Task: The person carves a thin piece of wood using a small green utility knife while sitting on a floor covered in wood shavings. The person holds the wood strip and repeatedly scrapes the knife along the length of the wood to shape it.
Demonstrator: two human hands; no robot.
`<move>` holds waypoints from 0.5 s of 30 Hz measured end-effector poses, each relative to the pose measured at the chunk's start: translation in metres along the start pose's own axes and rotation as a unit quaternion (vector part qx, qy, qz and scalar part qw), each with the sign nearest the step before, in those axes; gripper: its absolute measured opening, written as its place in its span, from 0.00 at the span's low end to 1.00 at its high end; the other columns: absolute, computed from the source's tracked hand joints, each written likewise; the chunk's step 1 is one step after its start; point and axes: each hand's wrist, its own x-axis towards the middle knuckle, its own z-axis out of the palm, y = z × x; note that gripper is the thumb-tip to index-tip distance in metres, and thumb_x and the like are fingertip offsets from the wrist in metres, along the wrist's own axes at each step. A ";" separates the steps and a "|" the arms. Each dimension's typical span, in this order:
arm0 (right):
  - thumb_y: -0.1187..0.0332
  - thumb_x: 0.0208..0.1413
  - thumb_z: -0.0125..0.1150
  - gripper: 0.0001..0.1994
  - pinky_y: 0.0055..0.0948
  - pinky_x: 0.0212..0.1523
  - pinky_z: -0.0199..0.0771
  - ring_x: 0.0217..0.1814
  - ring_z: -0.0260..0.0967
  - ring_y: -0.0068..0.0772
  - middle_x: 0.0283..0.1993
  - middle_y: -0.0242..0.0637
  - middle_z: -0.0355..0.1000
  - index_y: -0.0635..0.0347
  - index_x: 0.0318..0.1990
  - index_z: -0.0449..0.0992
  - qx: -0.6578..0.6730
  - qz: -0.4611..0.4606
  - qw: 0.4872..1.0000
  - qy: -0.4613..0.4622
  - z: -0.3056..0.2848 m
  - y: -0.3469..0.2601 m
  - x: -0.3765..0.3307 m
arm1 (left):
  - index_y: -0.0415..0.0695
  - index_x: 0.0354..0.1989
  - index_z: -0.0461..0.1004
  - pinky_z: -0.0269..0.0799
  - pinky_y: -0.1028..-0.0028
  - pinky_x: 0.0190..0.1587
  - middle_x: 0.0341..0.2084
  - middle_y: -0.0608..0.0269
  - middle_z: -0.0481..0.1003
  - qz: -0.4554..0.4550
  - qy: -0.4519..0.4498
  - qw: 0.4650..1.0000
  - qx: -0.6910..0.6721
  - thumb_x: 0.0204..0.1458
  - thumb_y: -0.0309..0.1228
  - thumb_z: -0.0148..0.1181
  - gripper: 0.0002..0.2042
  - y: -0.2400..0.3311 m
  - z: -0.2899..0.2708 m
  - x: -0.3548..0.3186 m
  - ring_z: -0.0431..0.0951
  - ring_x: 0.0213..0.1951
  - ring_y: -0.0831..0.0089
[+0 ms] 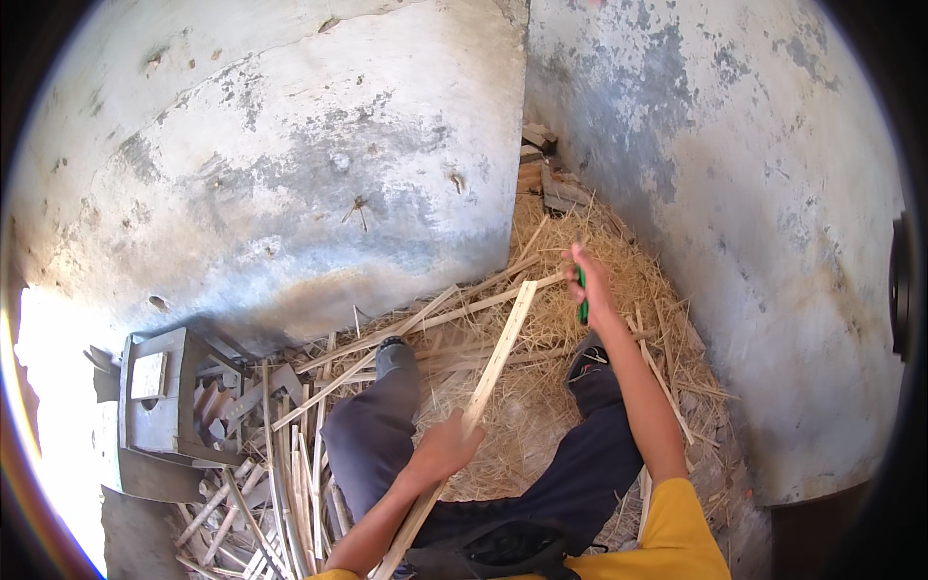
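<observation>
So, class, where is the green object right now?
In the head view, the green object is right of centre, in the person's right hand, above the right shoe and right of the pale strip.

Wood strips (498,357) and shavings (630,253) suggest a workshop.

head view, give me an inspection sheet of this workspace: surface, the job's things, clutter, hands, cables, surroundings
Surface: floor strewn with straw-like shavings, heaped near the corner
Job's things: long pale strip slanting up between the legs; green object, mostly hidden, kind unclear
Clutter: loose strips piled at left, more lying beyond the feet
Hands: left hand closed round the strip; right hand gripping the green object, apart from the strip
Cables: nothing seen
Surroundings: left wall and right wall flaking and stained; gray box-like stand at left
</observation>
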 end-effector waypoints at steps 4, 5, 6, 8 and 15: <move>0.59 0.69 0.65 0.15 0.17 0.18 0.53 0.17 0.54 0.10 0.29 0.26 0.73 0.61 0.53 0.79 0.004 0.017 0.998 -0.058 0.038 -0.003 -0.046 | 0.33 0.59 0.68 0.77 0.46 0.50 0.36 0.30 0.81 0.013 -0.034 0.999 0.036 0.64 0.54 0.57 0.32 0.018 -0.001 0.004 0.83 0.42 0.33; 0.61 0.68 0.66 0.14 0.17 0.18 0.52 0.17 0.54 0.10 0.30 0.27 0.75 0.61 0.53 0.79 0.024 0.024 0.998 -0.059 0.044 -0.002 -0.052 | 0.33 0.59 0.68 0.77 0.47 0.51 0.38 0.31 0.81 0.013 -0.052 0.997 0.047 0.64 0.55 0.58 0.33 0.023 -0.003 0.005 0.83 0.43 0.35; 0.63 0.67 0.68 0.13 0.16 0.17 0.51 0.17 0.54 0.09 0.32 0.28 0.77 0.60 0.52 0.79 0.045 0.031 0.997 -0.060 0.047 0.000 -0.056 | 0.33 0.60 0.68 0.77 0.49 0.52 0.39 0.31 0.81 0.012 -0.070 0.996 0.057 0.64 0.56 0.58 0.34 0.027 -0.006 0.006 0.83 0.45 0.36; 0.66 0.65 0.69 0.13 0.17 0.17 0.53 0.16 0.55 0.10 0.37 0.34 0.81 0.63 0.51 0.78 0.082 0.050 0.990 -0.107 0.030 0.018 -0.047 | 0.33 0.60 0.68 0.77 0.52 0.53 0.42 0.35 0.79 0.076 -0.012 0.995 0.062 0.64 0.59 0.58 0.36 0.034 -0.010 0.006 0.82 0.48 0.42; 0.66 0.66 0.68 0.11 0.17 0.18 0.56 0.17 0.54 0.10 0.38 0.37 0.80 0.61 0.47 0.73 0.123 0.085 0.985 -0.080 0.017 0.024 -0.050 | 0.35 0.60 0.72 0.73 0.59 0.54 0.51 0.43 0.76 0.345 -0.269 0.667 -0.604 0.69 0.57 0.47 0.32 0.143 -0.060 -0.045 0.79 0.48 0.54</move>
